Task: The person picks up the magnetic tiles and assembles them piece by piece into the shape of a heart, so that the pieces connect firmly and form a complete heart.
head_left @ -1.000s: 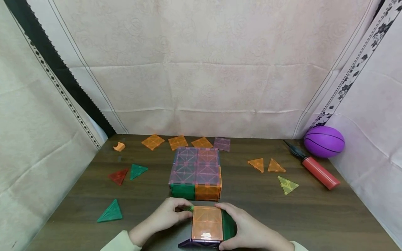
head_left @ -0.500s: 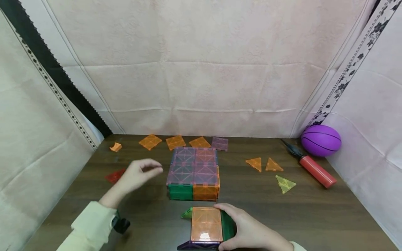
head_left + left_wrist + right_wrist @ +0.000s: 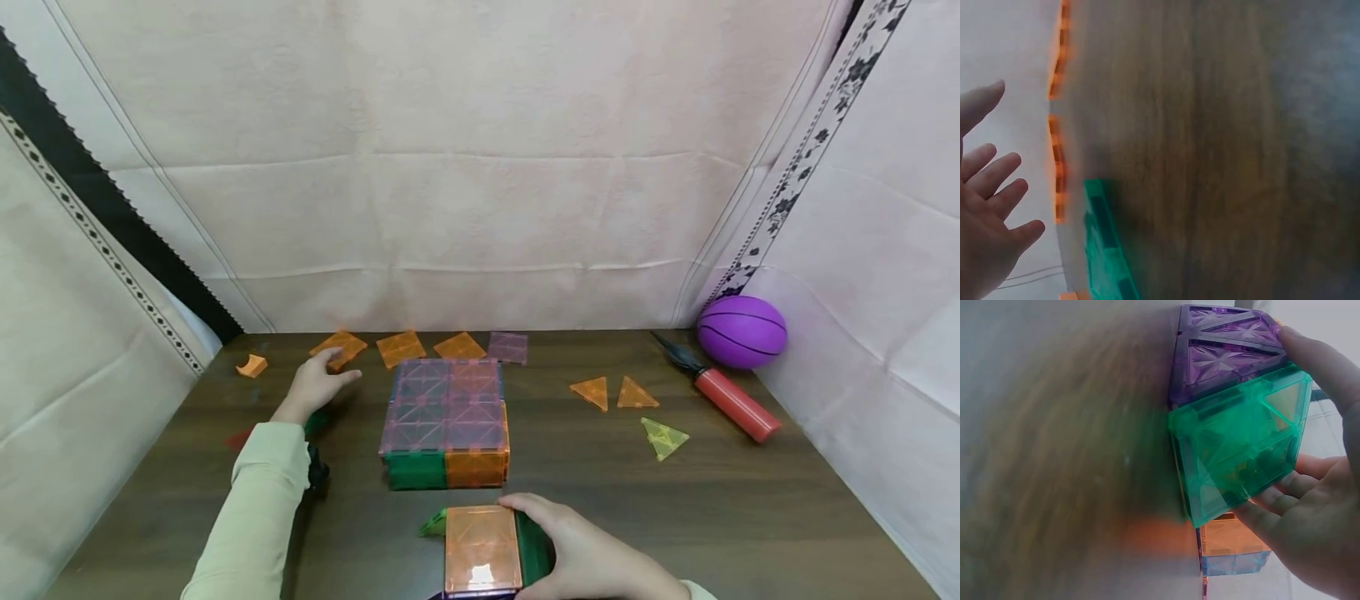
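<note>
My left hand [image 3: 313,388] reaches over the back left of the table, fingers spread, close to an orange square magnetic tile [image 3: 347,343]. In the left wrist view nothing lies between its fingers, and a green triangular tile [image 3: 1105,250] shows nearby. My right hand [image 3: 581,550] grips the right side of a small magnetic-tile structure [image 3: 482,550] with an orange top, thumb at the near corner and fingers at the far one. The right wrist view shows its green side [image 3: 1241,444] and purple side [image 3: 1229,356]. A green piece [image 3: 433,523] sticks out on its left.
A larger tile box [image 3: 450,408] with a purple top stands mid-table. Orange tiles [image 3: 401,347] and a purple tile [image 3: 508,347] lie behind it. To the right are orange triangles [image 3: 637,393], a yellow-green triangle [image 3: 663,438], a red-handled brush [image 3: 735,404] and a purple ball [image 3: 742,332].
My left hand has let go of the small structure's left side and moved away to the back left, towards the orange squares. The right hand keeps its hold on the structure.
</note>
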A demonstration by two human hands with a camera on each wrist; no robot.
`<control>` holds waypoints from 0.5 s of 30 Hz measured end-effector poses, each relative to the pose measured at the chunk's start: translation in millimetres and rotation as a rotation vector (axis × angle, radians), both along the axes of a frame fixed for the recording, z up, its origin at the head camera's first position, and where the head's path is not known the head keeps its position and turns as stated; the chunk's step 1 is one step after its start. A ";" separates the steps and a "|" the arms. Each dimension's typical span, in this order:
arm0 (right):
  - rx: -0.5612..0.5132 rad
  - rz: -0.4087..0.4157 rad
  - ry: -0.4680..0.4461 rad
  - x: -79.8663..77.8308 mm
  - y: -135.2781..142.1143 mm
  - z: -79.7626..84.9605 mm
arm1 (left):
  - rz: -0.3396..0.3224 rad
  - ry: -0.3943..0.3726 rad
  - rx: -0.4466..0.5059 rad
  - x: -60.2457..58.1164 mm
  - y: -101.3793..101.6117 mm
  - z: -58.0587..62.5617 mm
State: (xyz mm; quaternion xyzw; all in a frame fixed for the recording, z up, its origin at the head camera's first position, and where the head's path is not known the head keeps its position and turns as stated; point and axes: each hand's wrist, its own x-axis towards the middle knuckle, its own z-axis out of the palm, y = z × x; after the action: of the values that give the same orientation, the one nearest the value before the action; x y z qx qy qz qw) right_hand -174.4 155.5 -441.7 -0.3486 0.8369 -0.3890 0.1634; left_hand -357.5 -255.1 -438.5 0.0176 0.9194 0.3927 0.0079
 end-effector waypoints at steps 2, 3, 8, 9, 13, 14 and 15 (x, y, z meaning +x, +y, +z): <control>-0.008 0.001 -0.022 0.0 -1.7 -0.1 | -0.010 -0.031 -0.025 -2.9 -3.4 -2.4; -0.010 0.002 -0.025 0.0 -2.7 -0.3 | -0.015 -0.049 -0.037 -4.0 -5.1 -3.8; -0.016 0.003 -0.047 0.1 -4.8 -0.8 | -0.035 -0.084 -0.134 -6.9 -11.5 -11.0; -0.020 0.006 -0.046 0.0 -4.3 -0.8 | -0.035 -0.078 -0.154 -6.9 -11.6 -11.6; -0.029 0.004 -0.039 0.0 -0.4 -0.7 | -0.043 -0.031 -0.215 -3.9 -6.4 -9.0; -0.029 0.001 -0.034 0.0 0.8 -0.4 | -0.047 -0.025 -0.226 -2.5 -4.0 -7.4; -0.029 0.002 -0.024 0.0 2.0 -0.2 | -0.052 -0.021 -0.231 -1.1 -1.6 -6.2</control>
State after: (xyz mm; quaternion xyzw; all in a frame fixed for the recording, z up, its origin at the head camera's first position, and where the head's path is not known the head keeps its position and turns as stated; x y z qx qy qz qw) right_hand -174.4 157.5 -441.9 -0.3471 0.8290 -0.4048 0.1687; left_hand -358.6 -256.6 -444.7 0.0364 0.9577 0.2840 0.0296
